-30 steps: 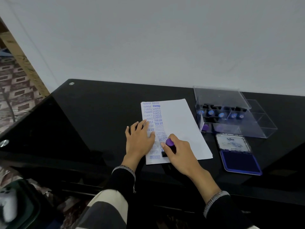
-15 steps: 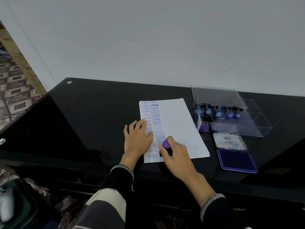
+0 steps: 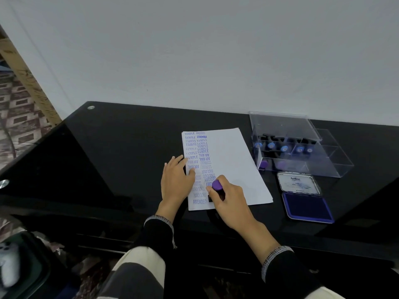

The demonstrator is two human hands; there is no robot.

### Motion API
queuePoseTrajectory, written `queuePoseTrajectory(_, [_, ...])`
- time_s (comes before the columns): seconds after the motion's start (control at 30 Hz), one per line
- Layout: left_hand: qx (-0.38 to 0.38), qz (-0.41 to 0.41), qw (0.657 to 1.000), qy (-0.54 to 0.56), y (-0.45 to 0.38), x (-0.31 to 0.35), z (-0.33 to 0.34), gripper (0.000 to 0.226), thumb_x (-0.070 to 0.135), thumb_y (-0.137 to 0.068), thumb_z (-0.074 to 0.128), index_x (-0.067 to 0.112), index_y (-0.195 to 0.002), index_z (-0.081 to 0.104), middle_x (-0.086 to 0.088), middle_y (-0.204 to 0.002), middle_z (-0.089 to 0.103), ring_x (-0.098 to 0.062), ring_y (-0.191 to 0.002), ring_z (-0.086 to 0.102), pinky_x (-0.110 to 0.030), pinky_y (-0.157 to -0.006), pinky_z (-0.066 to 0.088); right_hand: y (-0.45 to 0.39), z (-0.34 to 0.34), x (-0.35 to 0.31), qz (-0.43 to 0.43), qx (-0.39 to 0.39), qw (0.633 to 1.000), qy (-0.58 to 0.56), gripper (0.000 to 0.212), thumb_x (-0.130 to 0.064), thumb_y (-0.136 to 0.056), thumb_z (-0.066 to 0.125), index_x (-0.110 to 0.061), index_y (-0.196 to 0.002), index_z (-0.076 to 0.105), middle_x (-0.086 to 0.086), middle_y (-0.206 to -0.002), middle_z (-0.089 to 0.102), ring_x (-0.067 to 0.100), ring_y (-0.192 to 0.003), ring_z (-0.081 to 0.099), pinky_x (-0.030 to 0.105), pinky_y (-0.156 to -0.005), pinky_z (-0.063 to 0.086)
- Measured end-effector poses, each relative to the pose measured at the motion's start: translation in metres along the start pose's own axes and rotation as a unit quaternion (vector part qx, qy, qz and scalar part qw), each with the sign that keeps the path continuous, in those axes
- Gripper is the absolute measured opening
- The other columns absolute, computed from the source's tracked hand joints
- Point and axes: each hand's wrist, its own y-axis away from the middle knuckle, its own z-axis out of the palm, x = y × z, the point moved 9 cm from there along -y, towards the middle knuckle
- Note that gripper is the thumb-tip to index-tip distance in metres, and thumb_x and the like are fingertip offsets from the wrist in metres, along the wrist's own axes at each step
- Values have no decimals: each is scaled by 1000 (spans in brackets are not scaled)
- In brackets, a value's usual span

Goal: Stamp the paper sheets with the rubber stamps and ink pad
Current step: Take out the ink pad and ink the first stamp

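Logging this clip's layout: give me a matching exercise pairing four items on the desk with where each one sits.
Things:
1. stamp
2. ink pad
3. clear box
4. left hand

Places:
A. open, at the desk's near right, in front of the box
B. flat on the paper's left edge
C. gripped in the right hand, on the paper
D. behind the ink pad, holding more stamps

Pairs: 1-C, 2-A, 3-D, 4-B

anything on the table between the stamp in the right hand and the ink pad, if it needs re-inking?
Nothing visible. The right hand holds the stamp on the paper; the open ink pad lies to its right, with only blank paper and bare table between. The stamp box sits farther back.
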Motion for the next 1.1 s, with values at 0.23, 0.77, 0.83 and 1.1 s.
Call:
queuePoseTrajectory(0.23, [2,5,1000,-4,0,0,1,47,28,-95,53,13,-139,48,0,-147,45,-18,-142,29,-38,-120,13,-1,3,6,13,-4,1000,-5,23,-34,-94,54,-17,-84,42,0,-72,56,20,-63,51,29,-59,43])
queuePoseTrajectory(0.77, [-2,8,1000,-14,0,-1,3,47,29,-96,52,13,-140,47,-1,-147,44,-19,-143,28,-39,-120,14,-3,2,3,10,0,1000,-8,22,-32,-94,53,-20,-82,39,-8,-71,52,12,-59,47,19,-56,39])
queuePoseTrajectory(0.83, [-3,7,1000,-16,0,-2,3,47,29,-96,52,13,-140,47,-1,-147,44,-19,-142,29,-39,-120,15,0,3,3,10,-1,1000,-10,21,-33,-95,53,-20,-85,41,-11,-72,52,10,-61,50,17,-55,40])
queuePoseTrajectory(1.1, [-5,8,1000,-15,1,0,2,47,29,-96,51,12,-139,48,-1,-147,44,-18,-142,29,-38,-120,14,-10,2,4,29,-8,1000,-6,24,-33,-94,53,-26,-77,38,-7,-68,50,14,-57,45,25,-58,39])
